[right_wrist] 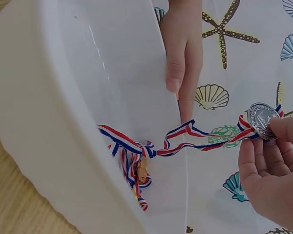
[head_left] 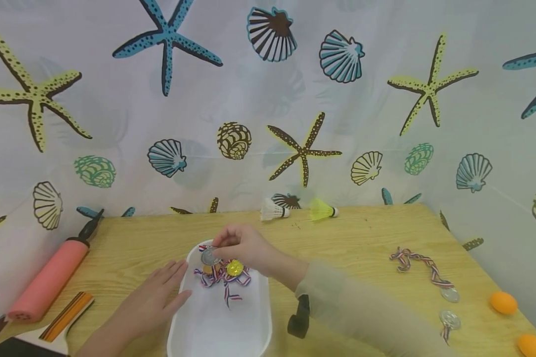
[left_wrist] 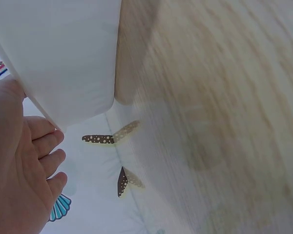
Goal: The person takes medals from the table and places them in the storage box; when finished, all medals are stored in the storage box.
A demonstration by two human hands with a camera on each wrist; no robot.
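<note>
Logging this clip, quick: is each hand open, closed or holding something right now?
Left hand: open, touching the tray.
Right hand: closed, holding a silver medal.

We lose the white tray's (head_left: pixel 219 327) near end to the head view's bottom edge | paddle (head_left: pixel 64 320) and nearer orange ball (head_left: pixel 534 345) also cut there | right hand's (right_wrist: pixel 276 180) thumb hides part of the silver medal (right_wrist: pixel 258 118), markings illegible to us | bronze-coloured medal (right_wrist: pixel 142 170) half-hidden among striped ribbons (right_wrist: pixel 124 140)
</note>
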